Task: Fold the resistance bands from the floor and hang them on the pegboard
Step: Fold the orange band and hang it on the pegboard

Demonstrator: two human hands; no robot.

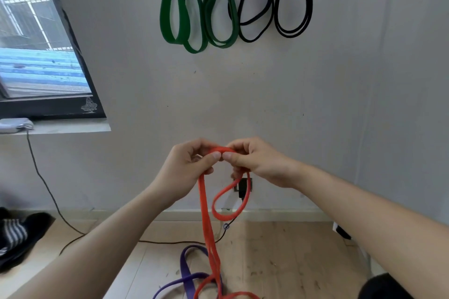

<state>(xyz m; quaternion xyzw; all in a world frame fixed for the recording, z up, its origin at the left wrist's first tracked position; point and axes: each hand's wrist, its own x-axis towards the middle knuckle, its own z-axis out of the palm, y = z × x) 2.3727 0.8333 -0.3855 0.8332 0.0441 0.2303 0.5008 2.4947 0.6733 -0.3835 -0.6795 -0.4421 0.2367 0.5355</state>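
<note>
Red resistance band (209, 223), mid-fold, pinched at its top bend by left hand (187, 172) and right hand (255, 165).
Lower end trails to the floor (279, 262) beside the purple band (187, 272); the strands are best gathered even and untwisted before hanging.

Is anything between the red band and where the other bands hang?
Nothing visible. Left hand and right hand pinch the red band; only bare wall lies between it and the green bands and black bands above.
</note>
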